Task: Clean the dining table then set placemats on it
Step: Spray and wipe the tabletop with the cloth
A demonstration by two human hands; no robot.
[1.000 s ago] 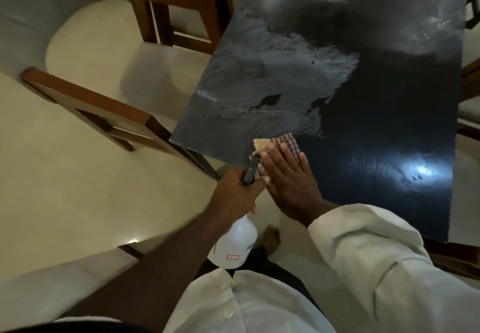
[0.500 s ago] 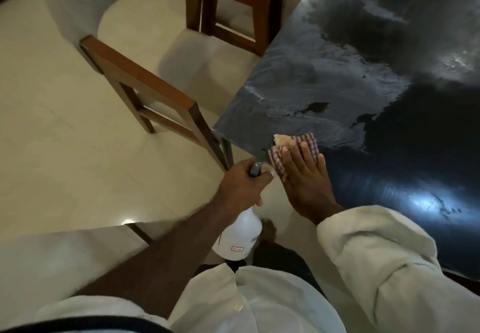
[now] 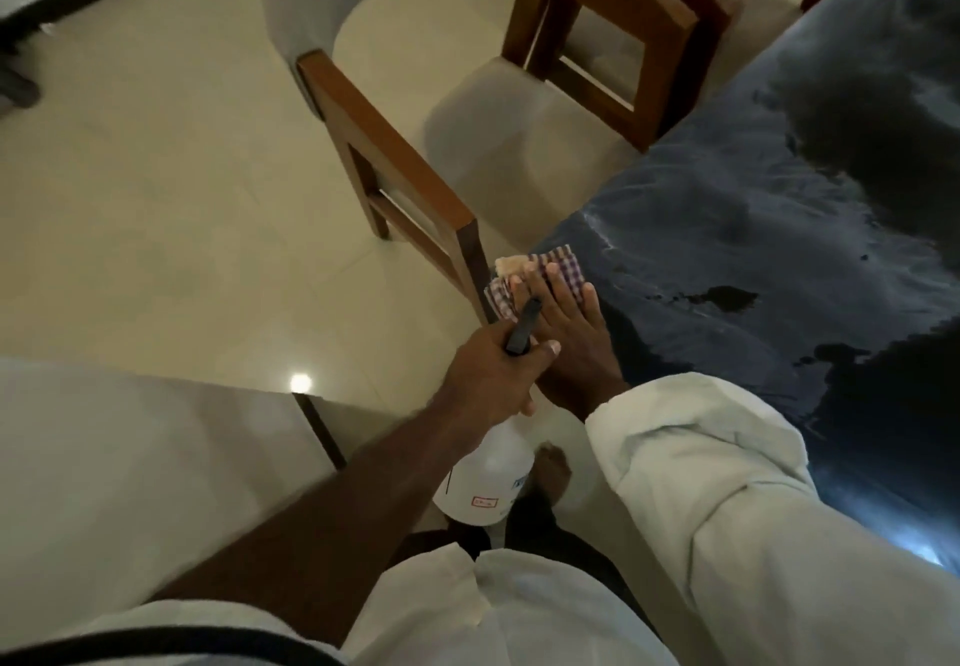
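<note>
The dark glossy dining table fills the right side, streaked with wet smears. At its near left corner lies a checked purple-and-white cloth, partly over the edge. My right hand presses flat on that cloth, fingers spread. My left hand is closed around the black trigger head of a white spray bottle, which hangs down below the table's edge, just left of my right hand. No placemats are in view.
Two wooden chairs stand left of the table: a near chair by the corner and a far chair. Pale tiled floor spreads to the left. My bare foot shows below the bottle.
The view has swung left, so the table sits further right. My right hand has slid the cloth left to the table's corner, and my left hand with the bottle has stayed beside it.
</note>
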